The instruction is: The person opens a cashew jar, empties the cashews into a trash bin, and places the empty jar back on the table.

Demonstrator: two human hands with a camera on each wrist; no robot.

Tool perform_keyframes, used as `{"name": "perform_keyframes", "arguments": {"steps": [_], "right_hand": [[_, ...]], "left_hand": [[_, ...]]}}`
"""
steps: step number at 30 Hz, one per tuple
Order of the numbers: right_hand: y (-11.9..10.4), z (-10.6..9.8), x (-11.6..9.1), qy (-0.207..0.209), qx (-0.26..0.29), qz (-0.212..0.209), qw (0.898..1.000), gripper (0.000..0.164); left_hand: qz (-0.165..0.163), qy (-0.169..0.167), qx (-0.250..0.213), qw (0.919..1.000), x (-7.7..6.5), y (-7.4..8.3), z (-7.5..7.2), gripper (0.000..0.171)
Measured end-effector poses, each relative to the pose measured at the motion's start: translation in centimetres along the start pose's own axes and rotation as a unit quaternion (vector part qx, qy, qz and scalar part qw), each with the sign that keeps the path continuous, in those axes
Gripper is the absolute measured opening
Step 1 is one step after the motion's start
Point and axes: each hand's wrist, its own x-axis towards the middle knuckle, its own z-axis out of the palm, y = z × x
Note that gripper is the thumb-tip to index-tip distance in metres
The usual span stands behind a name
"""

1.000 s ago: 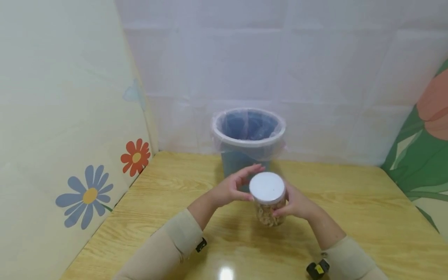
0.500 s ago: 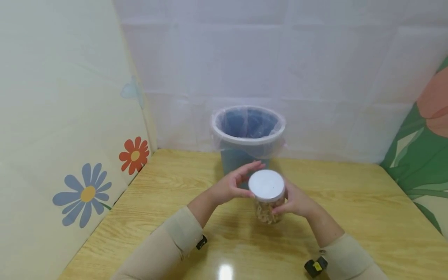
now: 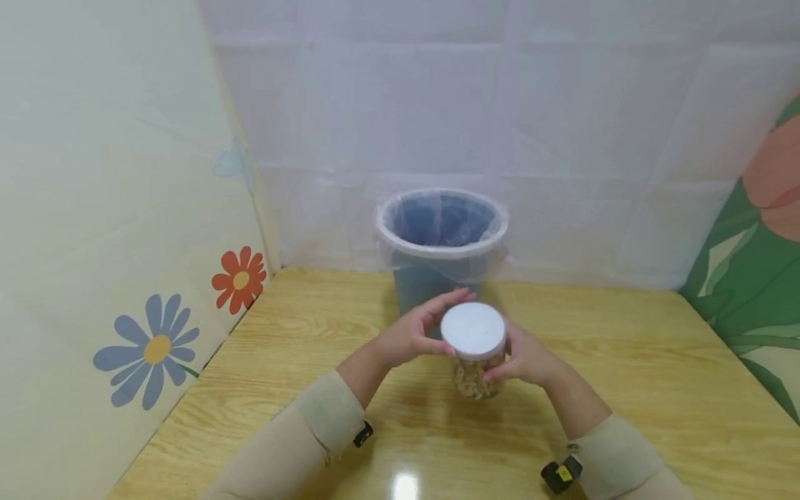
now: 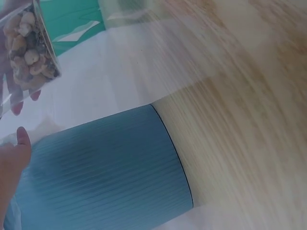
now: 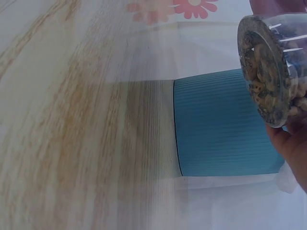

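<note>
A clear plastic jar (image 3: 478, 376) with a white lid (image 3: 473, 329) is held upright above the table, roughly in front of the bin. Small tan and brown pieces fill its lower part, also seen through the jar's base (image 5: 263, 72) in the right wrist view. My right hand (image 3: 530, 355) grips the jar's body from the right, thumb across the front. My left hand (image 3: 417, 333) spans the lid from the left, thumb at its near edge and fingers along the far edge. In the left wrist view the jar (image 4: 31, 50) shows at upper left.
A blue ribbed bin (image 3: 415, 281) with a white rim and clear liner stands behind the hands, near the white backdrop (image 3: 562, 139). The wood-grain table (image 3: 300, 326) spreads around it. Flower-printed sheets (image 3: 156, 347) flank both sides.
The lid and jar have shifted slightly left and up in the head view, with the right hand moving along. Both hands keep their places on the jar.
</note>
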Motion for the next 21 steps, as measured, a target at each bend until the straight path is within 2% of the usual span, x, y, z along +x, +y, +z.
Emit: {"name": "perform_keyframes", "arguments": {"steps": [5, 21], "right_hand": [[0.04, 0.04, 0.14, -0.007, 0.013, -0.009, 1.000, 0.096], [-0.21, 0.14, 0.04, -0.007, 0.007, -0.002, 1.000, 0.098]], "left_hand": [[-0.004, 0.003, 0.008, 1.0000, -0.07, -0.01, 0.20, 0.093], [-0.006, 0.007, 0.007, 0.9999, -0.28, -0.09, 0.31, 0.095]]}}
